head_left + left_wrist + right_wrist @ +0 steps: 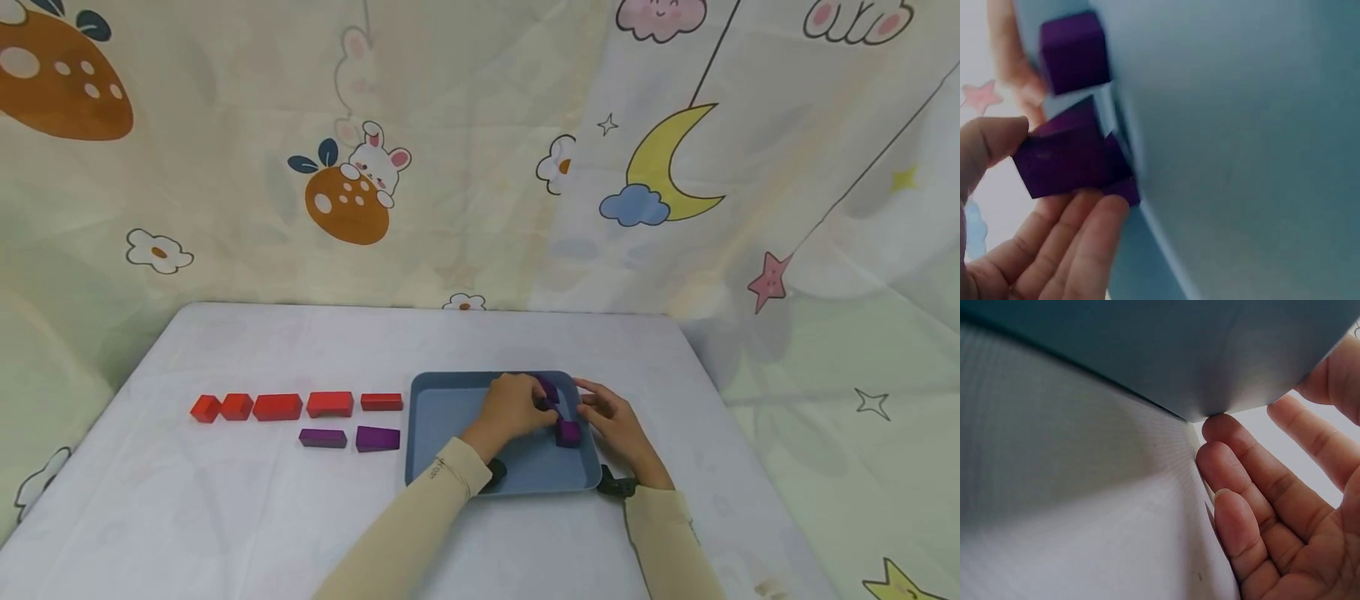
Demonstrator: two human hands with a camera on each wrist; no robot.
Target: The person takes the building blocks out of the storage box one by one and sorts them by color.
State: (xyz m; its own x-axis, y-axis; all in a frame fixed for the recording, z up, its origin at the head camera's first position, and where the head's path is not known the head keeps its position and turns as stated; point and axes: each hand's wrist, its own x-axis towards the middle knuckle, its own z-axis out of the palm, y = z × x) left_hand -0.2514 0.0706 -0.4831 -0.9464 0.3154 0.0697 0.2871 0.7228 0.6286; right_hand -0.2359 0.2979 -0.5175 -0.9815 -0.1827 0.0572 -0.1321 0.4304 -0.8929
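Observation:
In the left wrist view, my left hand (513, 408) pinches a purple block (1063, 159) between thumb and fingertips, over the right part of the blue tray (448, 429). More purple, partly hidden, shows just behind that block (1124, 189). A purple cube-like block (567, 434) lies in the tray near its right wall, and another purple block (548, 388) is in the far right corner. My right hand (617, 423) is at the tray's right side with fingers extended; in the right wrist view its fingertips (1225, 428) rest against the tray's outer wall.
Left of the tray, several red blocks (277, 407) stand in a row on the white-covered table (225, 508). Two purple blocks (377, 439) (322, 438) lie in front of them. A patterned cloth (465, 208) hangs behind the table.

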